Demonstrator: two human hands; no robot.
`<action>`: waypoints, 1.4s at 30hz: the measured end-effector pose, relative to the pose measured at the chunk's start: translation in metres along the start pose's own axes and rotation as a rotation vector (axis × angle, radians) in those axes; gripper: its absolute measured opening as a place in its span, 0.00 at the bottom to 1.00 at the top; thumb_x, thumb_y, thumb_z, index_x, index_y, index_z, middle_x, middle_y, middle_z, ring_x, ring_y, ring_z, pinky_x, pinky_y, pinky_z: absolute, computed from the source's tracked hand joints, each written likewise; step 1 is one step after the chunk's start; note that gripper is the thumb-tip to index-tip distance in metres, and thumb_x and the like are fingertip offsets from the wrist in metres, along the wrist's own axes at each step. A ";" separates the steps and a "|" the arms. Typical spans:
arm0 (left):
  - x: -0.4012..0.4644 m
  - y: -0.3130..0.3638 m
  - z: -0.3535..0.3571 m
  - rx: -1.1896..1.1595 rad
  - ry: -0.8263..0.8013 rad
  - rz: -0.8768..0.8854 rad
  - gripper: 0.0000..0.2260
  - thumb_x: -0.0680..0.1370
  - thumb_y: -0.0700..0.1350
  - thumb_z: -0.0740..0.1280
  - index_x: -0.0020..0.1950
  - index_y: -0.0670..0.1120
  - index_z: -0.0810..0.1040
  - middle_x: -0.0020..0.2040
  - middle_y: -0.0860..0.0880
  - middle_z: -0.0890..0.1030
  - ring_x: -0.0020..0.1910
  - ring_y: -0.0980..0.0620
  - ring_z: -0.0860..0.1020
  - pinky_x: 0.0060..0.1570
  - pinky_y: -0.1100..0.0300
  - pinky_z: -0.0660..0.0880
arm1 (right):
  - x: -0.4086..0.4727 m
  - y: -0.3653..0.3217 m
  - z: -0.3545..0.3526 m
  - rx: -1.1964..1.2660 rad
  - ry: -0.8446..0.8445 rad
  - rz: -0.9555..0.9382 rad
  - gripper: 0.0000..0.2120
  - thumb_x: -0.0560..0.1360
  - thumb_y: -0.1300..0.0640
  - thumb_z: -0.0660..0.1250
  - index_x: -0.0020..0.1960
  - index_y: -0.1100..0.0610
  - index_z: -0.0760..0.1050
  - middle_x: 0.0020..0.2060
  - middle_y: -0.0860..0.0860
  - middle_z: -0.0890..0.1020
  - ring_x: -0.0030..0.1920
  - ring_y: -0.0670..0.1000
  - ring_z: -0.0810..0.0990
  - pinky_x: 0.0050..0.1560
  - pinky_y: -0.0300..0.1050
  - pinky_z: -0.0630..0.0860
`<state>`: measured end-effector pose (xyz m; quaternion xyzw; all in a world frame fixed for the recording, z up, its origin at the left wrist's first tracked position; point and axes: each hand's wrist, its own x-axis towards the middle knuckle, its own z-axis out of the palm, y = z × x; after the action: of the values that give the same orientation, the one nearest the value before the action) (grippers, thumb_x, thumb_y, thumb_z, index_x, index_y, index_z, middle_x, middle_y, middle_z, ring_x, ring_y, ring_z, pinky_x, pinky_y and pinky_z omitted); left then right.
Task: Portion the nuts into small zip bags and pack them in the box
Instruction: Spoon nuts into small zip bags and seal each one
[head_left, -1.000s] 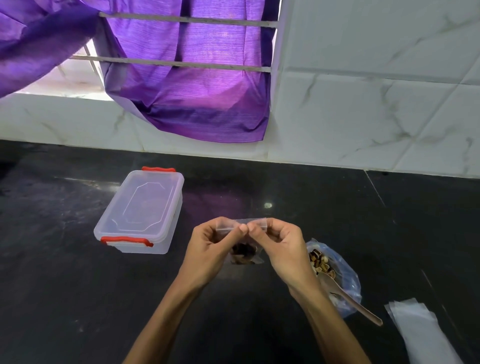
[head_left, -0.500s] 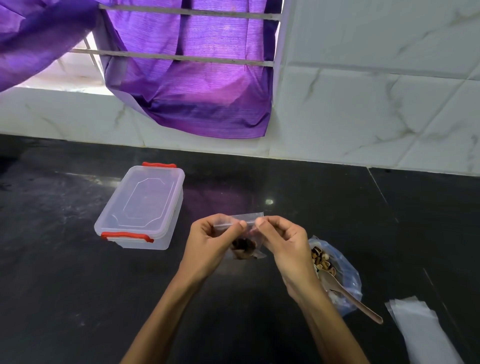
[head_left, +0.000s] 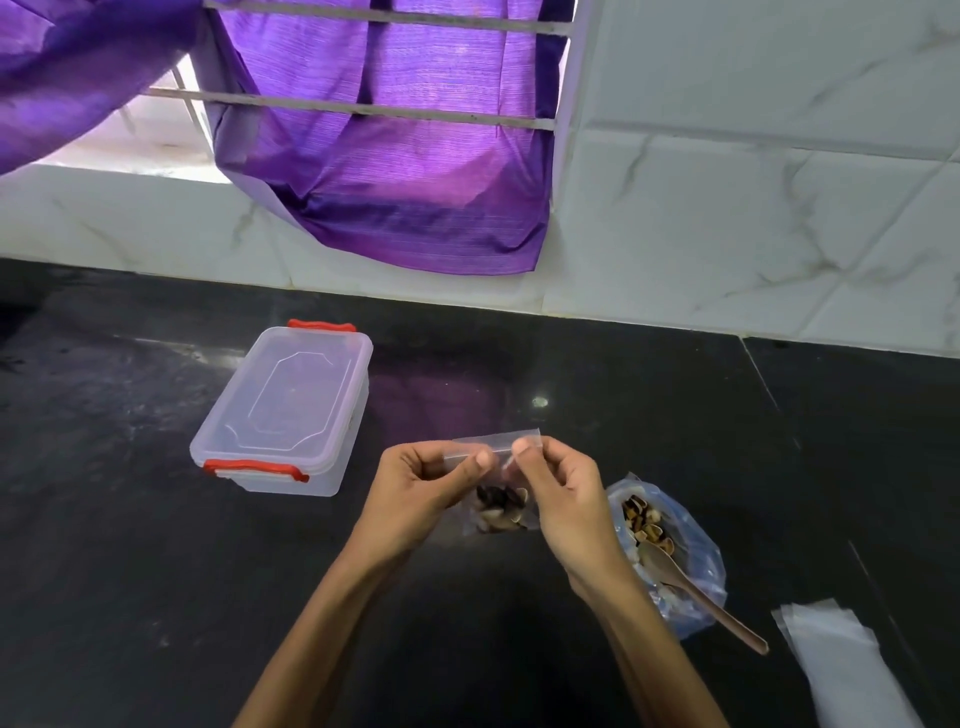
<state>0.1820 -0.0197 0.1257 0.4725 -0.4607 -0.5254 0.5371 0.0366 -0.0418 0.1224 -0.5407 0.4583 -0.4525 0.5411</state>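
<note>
So I've got one small zip bag (head_left: 496, 486) up in both hands over the middle of the countertop (head_left: 156, 597), with a little clump of nuts (head_left: 500, 506) sitting in its bottom. My left hand (head_left: 426, 491) pinches the top strip near its left end and my right hand (head_left: 563, 499) pinches it toward the right end, fingers curled in on both. Looks to me like I'm at the sealing bit for this portion.

The box (head_left: 283, 413) sits toward the back left of the countertop with its lid on and the red clips down, so I'd say nothing's packed from this bag yet. The big blue bag of nuts (head_left: 691, 561) by my right wrist still has plenty in it, spoon (head_left: 696, 590) resting inside, and spare empty bags (head_left: 841, 660) lie at the front right corner, cut off by the frame.

Can't tell whether the zip is actually closed, or whether the box already holds any bags.
</note>
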 end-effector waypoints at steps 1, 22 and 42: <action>0.000 -0.001 -0.002 0.000 0.015 -0.015 0.11 0.70 0.45 0.69 0.44 0.39 0.84 0.40 0.43 0.85 0.39 0.52 0.83 0.38 0.64 0.77 | 0.000 0.001 0.000 0.008 0.009 0.009 0.11 0.79 0.58 0.61 0.41 0.59 0.77 0.31 0.47 0.80 0.36 0.44 0.79 0.40 0.37 0.75; 0.009 -0.018 -0.007 0.083 0.269 0.085 0.10 0.71 0.48 0.69 0.45 0.42 0.83 0.38 0.44 0.85 0.38 0.48 0.84 0.37 0.59 0.80 | 0.010 0.012 0.009 0.068 -0.090 0.139 0.15 0.70 0.46 0.68 0.49 0.57 0.80 0.41 0.52 0.85 0.45 0.50 0.84 0.46 0.42 0.80; 0.049 -0.062 -0.040 0.063 0.622 -0.175 0.04 0.75 0.40 0.70 0.48 0.42 0.82 0.40 0.46 0.85 0.38 0.51 0.84 0.38 0.59 0.82 | 0.081 0.063 0.034 0.137 -0.003 0.444 0.11 0.71 0.65 0.72 0.52 0.64 0.78 0.43 0.57 0.84 0.46 0.54 0.84 0.50 0.48 0.81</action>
<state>0.2149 -0.0676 0.0588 0.6645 -0.2483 -0.3854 0.5901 0.0832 -0.1154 0.0587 -0.3895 0.5332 -0.3517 0.6635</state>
